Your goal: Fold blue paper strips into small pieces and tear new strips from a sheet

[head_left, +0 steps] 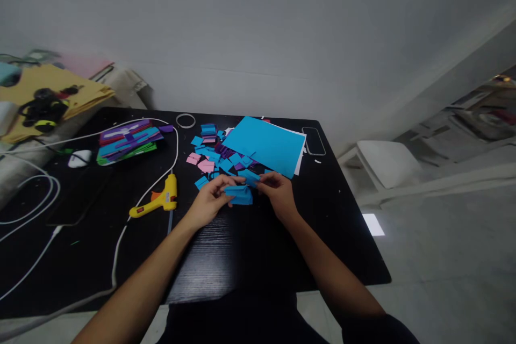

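Note:
My left hand (pixel 210 200) pinches a stack of folded blue paper pieces (pixel 241 195) above the black table. Between the fingers and thumb of my right hand (pixel 279 193) is a single blue paper piece (pixel 249 176), held close to the stack's upper edge. Just beyond both hands lies a loose heap of small cut papers, blue, purple and pink (pixel 207 166). A large blue paper sheet (pixel 268 145) rests over part of that heap, with white paper showing beneath its right edge.
A yellow glue gun (pixel 163 200) lies left of my hands, its white cord trailing across the table (pixel 282 258). Farther left are bundled coloured papers (pixel 129 142), a white earphone case (pixel 79 158) and a dark phone (pixel 78 199). A clear-edged phone case (pixel 313 141) and tape ring (pixel 186 121) sit at the back.

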Tool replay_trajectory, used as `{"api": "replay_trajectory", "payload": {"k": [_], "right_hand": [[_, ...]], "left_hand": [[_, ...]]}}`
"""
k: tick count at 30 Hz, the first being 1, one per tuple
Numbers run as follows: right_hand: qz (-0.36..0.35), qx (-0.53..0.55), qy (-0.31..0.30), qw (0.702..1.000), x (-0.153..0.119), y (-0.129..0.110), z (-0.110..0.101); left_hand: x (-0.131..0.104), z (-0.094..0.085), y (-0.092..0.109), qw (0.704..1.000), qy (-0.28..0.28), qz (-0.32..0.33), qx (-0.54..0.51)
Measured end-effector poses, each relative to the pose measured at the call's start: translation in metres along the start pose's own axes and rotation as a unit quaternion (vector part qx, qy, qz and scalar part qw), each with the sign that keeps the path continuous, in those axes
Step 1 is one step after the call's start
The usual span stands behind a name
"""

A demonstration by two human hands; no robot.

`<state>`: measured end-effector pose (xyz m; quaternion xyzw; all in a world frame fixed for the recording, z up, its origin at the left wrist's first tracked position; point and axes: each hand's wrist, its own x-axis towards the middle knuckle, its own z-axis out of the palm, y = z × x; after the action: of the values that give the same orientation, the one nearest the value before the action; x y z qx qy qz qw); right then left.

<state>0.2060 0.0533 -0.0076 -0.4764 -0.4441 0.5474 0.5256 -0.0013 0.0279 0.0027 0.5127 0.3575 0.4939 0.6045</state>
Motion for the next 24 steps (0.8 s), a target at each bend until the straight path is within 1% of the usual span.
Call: {"api": "replay_trajectory", "payload": {"k": [3,5,8,13,15,17,20,22,24], "right_hand": [[0.001,-0.018,-0.01,1.0,0.0,0.001,-0.001],[0.0,-0.03,-0.019,0.999,0.0,0.001,-0.002],[0.001,-0.038,-0.041,0.998,-0.001,0.002,-0.003],[-0.012,-0.056,-0.076,0.995,-0.003,0.001,-0.004],[-0.023,-0.065,-0.086,0.994,-0.004,0.001,-0.003],[-0.028,-0.062,-0.098,0.993,-0.005,0.001,-0.002],[-0.013,-0.026,-0.139,0.99,-0.007,0.002,0.0],[-0.002,-0.005,-0.165,0.986,-0.008,0.002,0.002],[-0.007,0.001,-0.177,0.984,-0.008,0.001,0.002]], "left_hand": [[0.0,0.0,0.0,1.0,-0.012,-0.011,0.003],[0.001,-0.002,0.0,1.0,-0.002,-0.016,0.005],[0.002,-0.005,-0.001,0.999,0.04,-0.014,0.012],[0.005,-0.01,-0.003,0.99,0.133,-0.03,0.022],[0.006,-0.011,-0.003,0.987,0.155,-0.039,0.026],[0.007,-0.011,-0.003,0.986,0.152,-0.056,0.037],[0.008,-0.01,-0.003,0.987,0.128,-0.076,0.06],[0.008,-0.009,-0.003,0.987,0.12,-0.077,0.07],[0.009,-0.01,-0.003,0.987,0.118,-0.072,0.079]]}}
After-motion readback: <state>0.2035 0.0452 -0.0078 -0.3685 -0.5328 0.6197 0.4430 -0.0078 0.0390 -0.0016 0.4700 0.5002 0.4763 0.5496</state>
